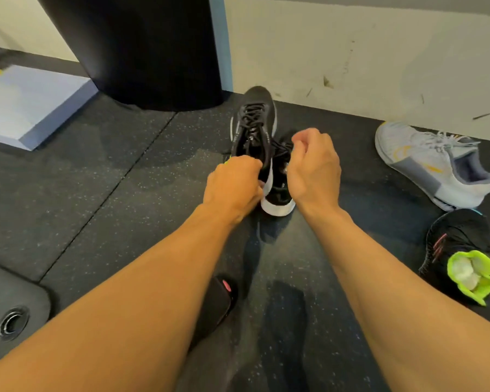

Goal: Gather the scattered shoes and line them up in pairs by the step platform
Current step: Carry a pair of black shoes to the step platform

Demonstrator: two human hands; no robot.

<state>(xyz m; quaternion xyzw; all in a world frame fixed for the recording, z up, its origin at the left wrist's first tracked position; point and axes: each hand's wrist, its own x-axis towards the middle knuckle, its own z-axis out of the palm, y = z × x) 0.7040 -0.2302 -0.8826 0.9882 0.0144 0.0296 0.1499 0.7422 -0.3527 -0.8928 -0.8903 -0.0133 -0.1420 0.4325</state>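
Shoes, the pair in hand: first black sneaker (253, 123) and second black sneaker (277, 199), both white-soled, touching side by side on the rubber floor (111, 207) near the wall (351, 66). The left hand (232, 185) grips the first black sneaker at its collar. The right hand (314, 168), fingers curled, appears to pinch the laces of the second black sneaker. Each hand takes one shoe at its opening, probably so the matched pair can be carried together. The step platform (26, 108) lies well apart at far left, so this pair is not yet lined up.

Shoes counted: five.
- two held
- one grey sneaker (430, 162) near the wall at right
- one black shoe with neon-green lining (458, 258)
- one black shoe with a pink accent (218, 301), partly hidden under the left forearm — possibly the mate of the neon-lined shoe
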